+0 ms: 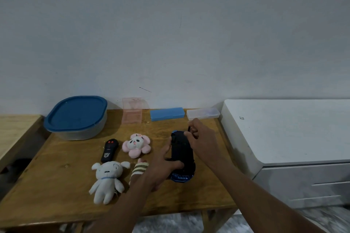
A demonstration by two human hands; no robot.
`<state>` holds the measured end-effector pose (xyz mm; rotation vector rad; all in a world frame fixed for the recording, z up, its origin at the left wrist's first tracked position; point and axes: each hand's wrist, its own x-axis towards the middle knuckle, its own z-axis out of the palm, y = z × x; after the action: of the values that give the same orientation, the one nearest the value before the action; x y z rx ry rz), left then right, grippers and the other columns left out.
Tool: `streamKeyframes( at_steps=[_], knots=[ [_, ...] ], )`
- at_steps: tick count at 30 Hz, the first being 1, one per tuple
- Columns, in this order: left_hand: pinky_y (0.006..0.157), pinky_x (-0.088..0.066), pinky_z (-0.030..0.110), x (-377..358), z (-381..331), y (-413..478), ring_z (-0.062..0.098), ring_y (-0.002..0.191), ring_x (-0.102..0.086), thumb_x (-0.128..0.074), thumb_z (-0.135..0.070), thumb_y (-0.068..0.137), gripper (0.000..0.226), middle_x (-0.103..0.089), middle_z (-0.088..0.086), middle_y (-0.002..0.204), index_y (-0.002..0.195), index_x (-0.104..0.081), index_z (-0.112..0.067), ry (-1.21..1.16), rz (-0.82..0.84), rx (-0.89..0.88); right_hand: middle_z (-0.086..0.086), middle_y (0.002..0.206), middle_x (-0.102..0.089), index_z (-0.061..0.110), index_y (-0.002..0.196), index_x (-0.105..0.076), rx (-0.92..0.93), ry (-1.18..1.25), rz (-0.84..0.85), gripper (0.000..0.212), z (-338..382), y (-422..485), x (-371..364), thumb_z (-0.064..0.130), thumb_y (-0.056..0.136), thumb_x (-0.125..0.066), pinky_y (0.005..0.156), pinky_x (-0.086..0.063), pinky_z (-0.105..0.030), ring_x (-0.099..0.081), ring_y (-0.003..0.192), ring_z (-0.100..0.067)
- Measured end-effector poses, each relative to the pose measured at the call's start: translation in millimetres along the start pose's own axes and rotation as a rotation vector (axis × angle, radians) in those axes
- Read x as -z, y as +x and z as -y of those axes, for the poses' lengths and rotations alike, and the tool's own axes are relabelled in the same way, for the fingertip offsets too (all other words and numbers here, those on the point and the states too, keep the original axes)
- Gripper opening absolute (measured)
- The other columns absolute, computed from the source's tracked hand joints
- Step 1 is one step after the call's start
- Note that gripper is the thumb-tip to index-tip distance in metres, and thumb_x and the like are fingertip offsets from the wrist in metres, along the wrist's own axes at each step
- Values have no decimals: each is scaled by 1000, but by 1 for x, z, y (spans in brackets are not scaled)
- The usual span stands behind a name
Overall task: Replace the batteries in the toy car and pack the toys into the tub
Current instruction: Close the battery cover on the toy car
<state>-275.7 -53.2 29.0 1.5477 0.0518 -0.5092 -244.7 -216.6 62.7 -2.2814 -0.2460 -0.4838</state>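
Holding tight, the person's left hand (166, 165) curls its fingers round the side of the toy car (182, 154) and pins it to the table (56, 195). I think this is so the car cannot roll or slip. The right hand (201, 139) is curled up too. It pinches a thin dark tool (189, 128) at the far end of the car. It could be a small screwdriver, but it is too small to tell.

The car seems to lie belly up, likely so the battery door can be reached. Its long side runs away from the person, with one blue end close to them and the other end toward the wall. I cannot tell which end is the front.

Left of the car and a bit nearer lies a white plush toy (108, 178). A striped soft toy (139, 168) sits just beside the car, partly hidden by the left arm. Further left are a black remote (109, 149) and a pink flower plush (136, 144). Far left and further back stands the tub (75, 119) with its blue lid on, so packing looks not yet begun. Past the car, by the wall, wait a pink case (132, 112), a blue case (167, 114) and a clear case (203, 113).
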Motion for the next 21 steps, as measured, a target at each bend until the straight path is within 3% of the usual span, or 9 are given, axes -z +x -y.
streamKeyframes(
  at_steps=[6,13,17,21],
  knots=[
    [97,-54,49,1,2,-2,29,111,-65,-73,3,80,100,-66,12,124,154,-23,-42,-1,12,-3,25,80,-50,22,99,-55,52,-35,24,14,8,-4,-3,13,90,-60,65,-50,-17,-55,73,2],
    [99,-53,50,0,8,-5,28,114,-64,-74,2,77,103,-66,9,126,154,-21,-43,-18,36,-6,9,75,-57,17,95,-53,-64,-53,-40,15,9,-9,0,21,88,-66,54,-45,-14,-57,67,-7],
    [98,-53,51,1,11,-6,28,114,-64,-74,2,76,104,-66,8,127,155,-20,-42,-40,48,1,11,64,-54,22,87,-50,-98,-62,-61,19,8,-12,3,23,86,-69,49,-43,-14,-53,57,-3],
    [98,-53,50,-2,14,-7,27,114,-64,-74,2,77,104,-65,6,129,154,-21,-44,-73,54,33,8,72,-61,15,103,-59,-112,-22,-40,17,6,-17,2,20,88,-66,59,-55,-22,-62,66,-7]
  ],
)
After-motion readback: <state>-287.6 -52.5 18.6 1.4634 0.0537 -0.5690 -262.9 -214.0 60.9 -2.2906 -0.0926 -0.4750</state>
